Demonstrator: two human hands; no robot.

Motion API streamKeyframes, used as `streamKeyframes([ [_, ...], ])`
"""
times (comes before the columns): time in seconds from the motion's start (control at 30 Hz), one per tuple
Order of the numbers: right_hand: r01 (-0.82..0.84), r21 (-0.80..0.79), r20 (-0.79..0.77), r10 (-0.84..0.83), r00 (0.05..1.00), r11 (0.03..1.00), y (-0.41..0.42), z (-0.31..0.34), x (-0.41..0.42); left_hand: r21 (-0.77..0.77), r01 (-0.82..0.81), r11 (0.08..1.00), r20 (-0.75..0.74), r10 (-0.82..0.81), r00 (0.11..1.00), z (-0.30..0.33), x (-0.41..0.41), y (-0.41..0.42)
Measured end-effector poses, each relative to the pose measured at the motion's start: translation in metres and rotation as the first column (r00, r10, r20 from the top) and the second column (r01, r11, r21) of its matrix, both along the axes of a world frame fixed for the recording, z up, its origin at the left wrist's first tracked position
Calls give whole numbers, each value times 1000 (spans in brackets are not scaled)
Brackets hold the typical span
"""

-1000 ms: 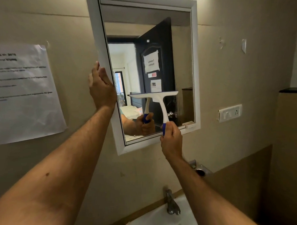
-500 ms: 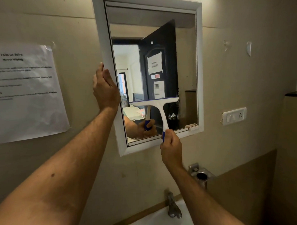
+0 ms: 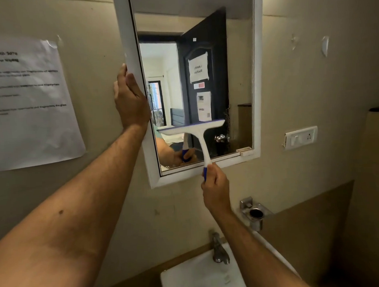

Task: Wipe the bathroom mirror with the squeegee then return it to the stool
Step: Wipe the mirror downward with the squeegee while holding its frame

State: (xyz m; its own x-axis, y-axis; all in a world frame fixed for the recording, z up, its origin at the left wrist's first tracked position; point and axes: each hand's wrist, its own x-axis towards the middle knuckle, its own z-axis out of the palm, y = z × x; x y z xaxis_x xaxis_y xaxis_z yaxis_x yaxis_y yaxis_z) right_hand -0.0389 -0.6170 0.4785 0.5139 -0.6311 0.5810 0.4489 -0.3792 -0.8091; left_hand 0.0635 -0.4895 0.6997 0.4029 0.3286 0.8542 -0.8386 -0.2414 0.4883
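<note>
A white-framed mirror [image 3: 255,76] hangs on the beige wall. A white squeegee [image 3: 196,130] with a blue handle end lies with its blade across the lower part of the glass. My right hand [image 3: 215,185] grips the handle just below the mirror's bottom frame. My left hand [image 3: 130,98] holds the mirror's left frame edge, fingers wrapped behind it. The glass reflects a dark door and my hand with the squeegee. The stool is out of view.
A printed paper sheet [image 3: 28,101] is taped to the wall at the left. A wall switch plate [image 3: 300,137] sits right of the mirror. Below are a white sink [image 3: 199,276], a metal tap [image 3: 218,249] and a chrome holder [image 3: 255,214].
The squeegee blade has slid down the glass toward the bottom frame, and my right hand dropped with it. My left hand stays on the frame edge.
</note>
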Motion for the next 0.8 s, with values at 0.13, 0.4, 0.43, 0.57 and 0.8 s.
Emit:
streamKeyframes([
  [0.13, 0, -6, -3, 0, 1000, 1000, 1, -17, -6, 2, -10, 1000, -3, 10, 1000, -1, -2, 0],
  [0.4, 17, -46, 3, -17, 1000, 999, 0, -5, -4, 6, -22, 1000, 7, 22, 1000, 2, 0, 1],
  [0.43, 20, -44, 2, -20, 1000, 999, -1, -14, -6, 3, -29, 1000, 13, 29, 999, 2, 1, 1],
  [0.57, 27, -27, -28, -28, 999, 999, -1, -46, -11, -1, -14, 1000, 9, 14, 1000, 4, 5, -1],
  [0.8, 20, 36, -21, -19, 1000, 999, 8, -10, -3, 4, -39, 999, 10, 39, 999, 3, 7, 0],
])
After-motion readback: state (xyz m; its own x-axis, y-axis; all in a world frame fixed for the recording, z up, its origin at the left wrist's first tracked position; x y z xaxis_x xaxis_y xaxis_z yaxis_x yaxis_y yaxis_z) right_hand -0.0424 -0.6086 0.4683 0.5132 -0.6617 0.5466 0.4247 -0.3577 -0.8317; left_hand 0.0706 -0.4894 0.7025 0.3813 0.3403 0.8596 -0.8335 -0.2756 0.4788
